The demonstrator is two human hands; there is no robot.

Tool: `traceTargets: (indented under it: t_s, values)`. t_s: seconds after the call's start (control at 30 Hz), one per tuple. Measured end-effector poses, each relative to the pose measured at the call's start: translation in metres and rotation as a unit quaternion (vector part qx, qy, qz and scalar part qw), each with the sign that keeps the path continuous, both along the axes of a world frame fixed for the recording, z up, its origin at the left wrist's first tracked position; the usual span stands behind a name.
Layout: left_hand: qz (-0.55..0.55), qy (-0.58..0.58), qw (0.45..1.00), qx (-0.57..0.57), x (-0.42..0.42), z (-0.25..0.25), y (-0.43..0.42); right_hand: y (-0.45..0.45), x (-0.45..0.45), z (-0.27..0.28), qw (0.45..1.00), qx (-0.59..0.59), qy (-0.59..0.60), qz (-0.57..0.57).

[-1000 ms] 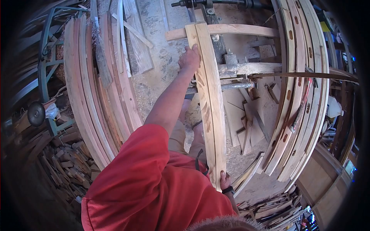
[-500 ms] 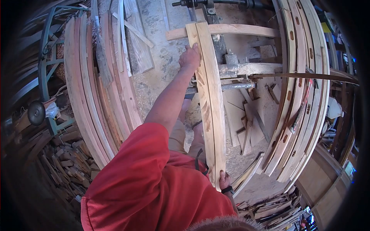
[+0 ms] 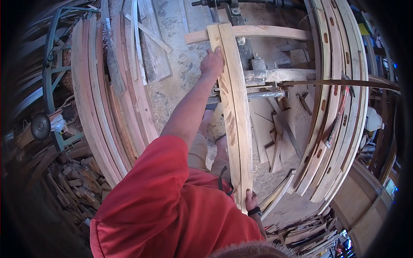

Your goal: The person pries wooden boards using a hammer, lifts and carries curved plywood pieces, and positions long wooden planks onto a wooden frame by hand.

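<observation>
A long pale wooden plank (image 3: 237, 124) runs from the upper middle down to my waist, with a dark line along its length. Whether it is one piece or two side by side, I cannot tell. My left hand (image 3: 211, 63) grips its left edge near the far end, thumb on top. At the near end my right hand (image 3: 251, 201), with a dark watch on the wrist, holds the right edge, thumb on the upper face. The fingers of both hands are partly hidden. The plank's far end lies over a crosswise wooden bar (image 3: 271, 31).
A clamp with a threaded screw (image 3: 266, 95) is beyond the plank. Slotted long beams (image 3: 325, 112) are stacked on the right, with a red-handled tool (image 3: 334, 124) on them. Long boards (image 3: 92, 94) lie left. Scrap wood (image 3: 75, 185) is heaped lower left.
Almost nothing differs. Both hands keep their hold on the plank, which has shifted very slightly at most.
</observation>
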State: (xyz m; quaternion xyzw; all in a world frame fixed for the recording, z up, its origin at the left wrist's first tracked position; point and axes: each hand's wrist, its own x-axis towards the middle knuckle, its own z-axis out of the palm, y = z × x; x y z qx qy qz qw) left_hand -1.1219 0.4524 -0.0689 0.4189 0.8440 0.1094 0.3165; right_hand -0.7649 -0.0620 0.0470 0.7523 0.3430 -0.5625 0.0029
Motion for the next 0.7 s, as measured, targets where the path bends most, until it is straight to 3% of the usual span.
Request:
traceTargets:
  t_s: [0.3,0.43,0.7]
  values:
    - [0.000,-0.007,1.000,-0.007,-0.001,0.002,0.002,-0.001,0.000,-0.002,0.998,0.008,-0.033,0.053]
    - [0.003,-0.007,1.000,-0.004,-0.001,0.004,0.002,-0.008,0.000,-0.010,0.997,0.046,-0.039,0.052]
    - [0.000,-0.009,1.000,-0.002,-0.003,0.004,0.002,-0.007,0.002,-0.009,1.000,0.003,0.013,0.004]
